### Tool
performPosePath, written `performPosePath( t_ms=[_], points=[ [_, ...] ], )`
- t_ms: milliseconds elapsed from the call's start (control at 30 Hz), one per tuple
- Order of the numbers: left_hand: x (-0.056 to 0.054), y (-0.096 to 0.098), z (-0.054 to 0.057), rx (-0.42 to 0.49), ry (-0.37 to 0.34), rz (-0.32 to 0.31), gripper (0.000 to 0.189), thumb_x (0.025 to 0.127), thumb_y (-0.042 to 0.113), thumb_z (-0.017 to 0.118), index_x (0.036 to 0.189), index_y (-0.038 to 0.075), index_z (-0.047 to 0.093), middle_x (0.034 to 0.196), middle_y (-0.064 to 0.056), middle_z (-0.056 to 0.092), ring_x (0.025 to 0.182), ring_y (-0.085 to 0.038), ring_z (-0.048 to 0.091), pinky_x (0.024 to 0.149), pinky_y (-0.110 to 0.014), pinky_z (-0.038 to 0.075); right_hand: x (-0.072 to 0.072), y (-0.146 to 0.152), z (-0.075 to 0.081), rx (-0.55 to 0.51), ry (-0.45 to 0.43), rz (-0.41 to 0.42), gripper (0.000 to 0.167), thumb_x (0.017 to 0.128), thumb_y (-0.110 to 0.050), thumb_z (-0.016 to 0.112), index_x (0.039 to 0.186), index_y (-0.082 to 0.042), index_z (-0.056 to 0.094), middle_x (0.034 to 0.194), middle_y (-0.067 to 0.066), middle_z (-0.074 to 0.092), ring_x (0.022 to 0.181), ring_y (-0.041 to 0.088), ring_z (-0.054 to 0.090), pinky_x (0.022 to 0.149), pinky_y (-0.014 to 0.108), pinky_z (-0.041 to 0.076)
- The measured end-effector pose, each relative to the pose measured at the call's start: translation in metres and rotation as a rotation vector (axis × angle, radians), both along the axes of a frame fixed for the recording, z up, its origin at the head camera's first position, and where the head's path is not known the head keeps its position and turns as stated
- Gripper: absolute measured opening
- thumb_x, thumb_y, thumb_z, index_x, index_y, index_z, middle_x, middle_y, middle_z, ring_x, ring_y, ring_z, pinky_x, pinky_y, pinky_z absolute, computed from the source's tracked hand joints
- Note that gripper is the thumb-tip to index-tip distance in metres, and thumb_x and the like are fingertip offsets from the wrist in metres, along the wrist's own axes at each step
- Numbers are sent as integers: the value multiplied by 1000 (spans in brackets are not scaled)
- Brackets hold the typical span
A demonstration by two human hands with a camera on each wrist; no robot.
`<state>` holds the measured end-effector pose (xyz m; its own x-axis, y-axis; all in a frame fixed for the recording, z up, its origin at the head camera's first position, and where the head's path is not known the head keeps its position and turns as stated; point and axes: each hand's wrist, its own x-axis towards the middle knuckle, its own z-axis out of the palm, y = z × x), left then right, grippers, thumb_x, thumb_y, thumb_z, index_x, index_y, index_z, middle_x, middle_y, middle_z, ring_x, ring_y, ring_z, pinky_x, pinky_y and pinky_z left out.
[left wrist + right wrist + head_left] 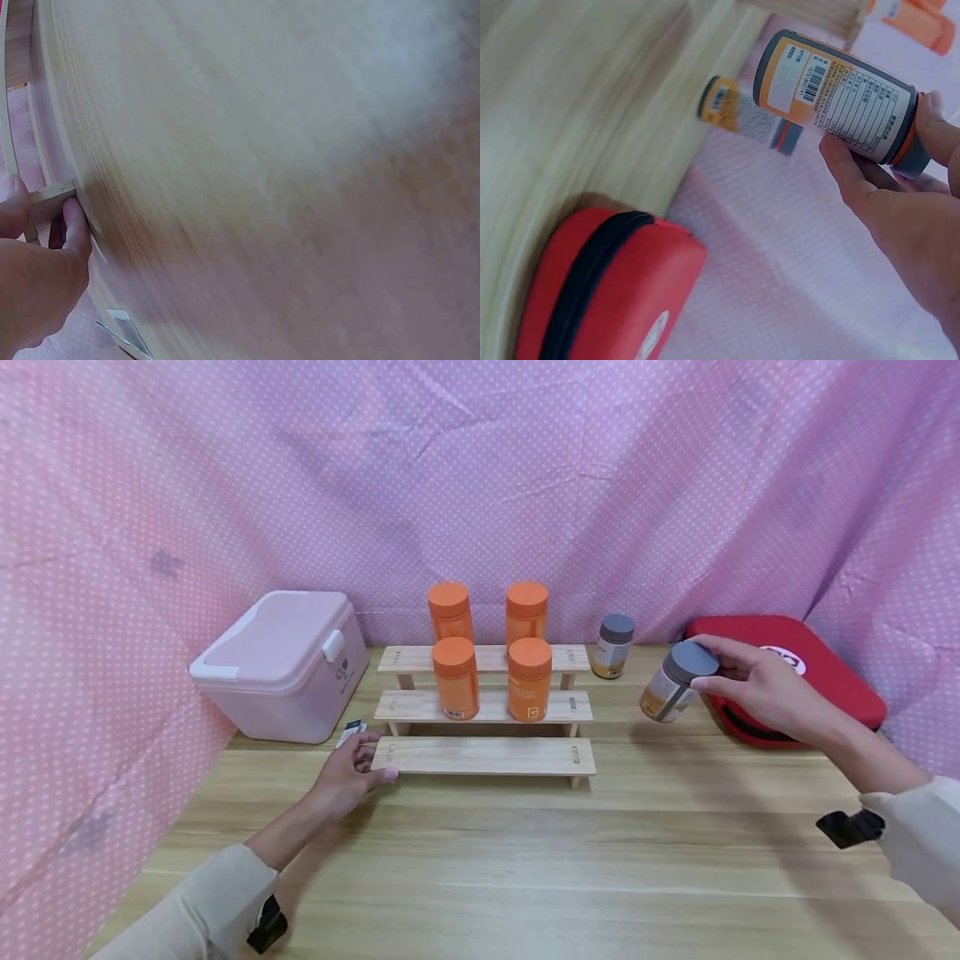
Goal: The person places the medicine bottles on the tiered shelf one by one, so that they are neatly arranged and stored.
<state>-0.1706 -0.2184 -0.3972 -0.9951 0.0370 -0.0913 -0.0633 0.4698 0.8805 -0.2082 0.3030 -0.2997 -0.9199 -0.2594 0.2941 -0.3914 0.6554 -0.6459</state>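
My right hand (772, 689) grips a grey-lidded bottle (666, 695) by its lid, tilted and held above the table. In the right wrist view its printed label with a barcode faces the camera. My left hand (347, 777) pinches the left end of the lowest step of a three-step wooden rack (483, 756); in the left wrist view thumb and fingers are around the rack's end. Two orange bottles stand on the middle step, the right one (529, 681) bearing a white logo. Two more orange bottles, one of them at the back left (450, 610), stand on the top step.
A second grey-lidded bottle (612, 647) stands on the table right of the rack. Behind my right hand lies a red zipped case (847, 693). A pale pink lidded box (281, 668) is at the left, with a small card (349, 732) beside it. A pink dotted curtain (480, 485) hangs behind.
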Motion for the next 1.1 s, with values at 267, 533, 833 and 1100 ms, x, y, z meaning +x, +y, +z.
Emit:
performPosePath(
  t_ms=[267, 533, 833, 1100],
  points=[
    [-1, 0, -1, -5, 7, -2, 63, 84, 0, 72, 136, -5, 37, 118, -25, 61, 105, -28, 59, 75, -19, 50, 20, -18, 19, -16, -17, 31, 55, 85, -11, 74, 136, -15, 54, 104, -14, 66, 91, -2, 63, 76, 8, 47],
    [0, 0, -1, -6, 13, 1, 63, 84, 0, 72, 136, -5, 38, 118, -26, 60, 104, -28, 59, 74, -18, 50, 33, -53, 34, -57, -8, 182, 56, 86, -7, 72, 138, -17, 53, 116, 2, 65, 98, 5, 63, 80, 14, 49],
    [-1, -1, -1, -4, 16, 3, 62, 84, 0, 72, 136, -5, 38, 117, -25, 60, 102, -27, 59, 72, -18, 49, 32, -100, 33, -87, 7, 407, 60, 85, -2, 71, 140, -10, 50, 119, 8, 64, 100, 14, 63, 82, 23, 53],
    [0, -1, 1, 5, 9, 5, 62, 84, 0, 72, 136, -5, 38, 117, -25, 60, 103, -27, 59, 73, -18, 49, 28, -142, 20, -134, -133, 493, 57, 85, -8, 73, 138, -9, 52, 117, 6, 64, 101, 17, 62, 85, 30, 53]
  ],
)
